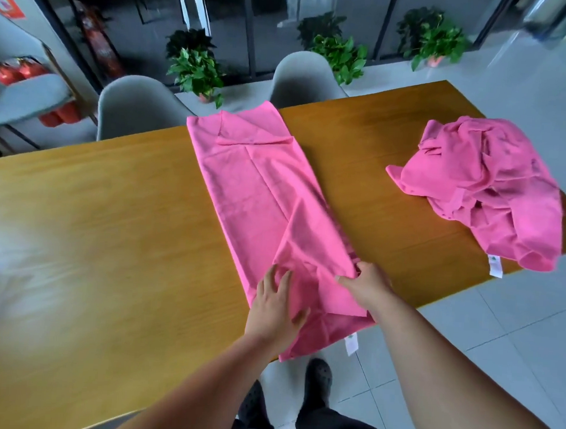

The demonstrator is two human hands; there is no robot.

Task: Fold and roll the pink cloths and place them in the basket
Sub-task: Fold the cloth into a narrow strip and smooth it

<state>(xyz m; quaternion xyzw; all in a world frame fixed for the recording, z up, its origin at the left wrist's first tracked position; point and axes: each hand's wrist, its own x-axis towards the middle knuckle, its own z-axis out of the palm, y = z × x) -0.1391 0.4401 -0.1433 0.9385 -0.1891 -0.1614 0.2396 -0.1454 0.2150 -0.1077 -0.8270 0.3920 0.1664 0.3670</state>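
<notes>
Folded pink cloth (266, 197) centre frame, near end overhanging table (94, 221) edge. On it left hand (275, 312) lies flat, fingers spread; right hand (368, 286) pinches its right edge (crumpled pile (483, 185) upper right). Open wood at left.

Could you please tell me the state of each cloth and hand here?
folded cloth: long strip flat on the table, near end overhanging.
crumpled cloth: unfolded heap at the table's right edge.
left hand: fingers straight, pressing the folded cloth.
right hand: pinching the folded cloth's right edge.
</notes>
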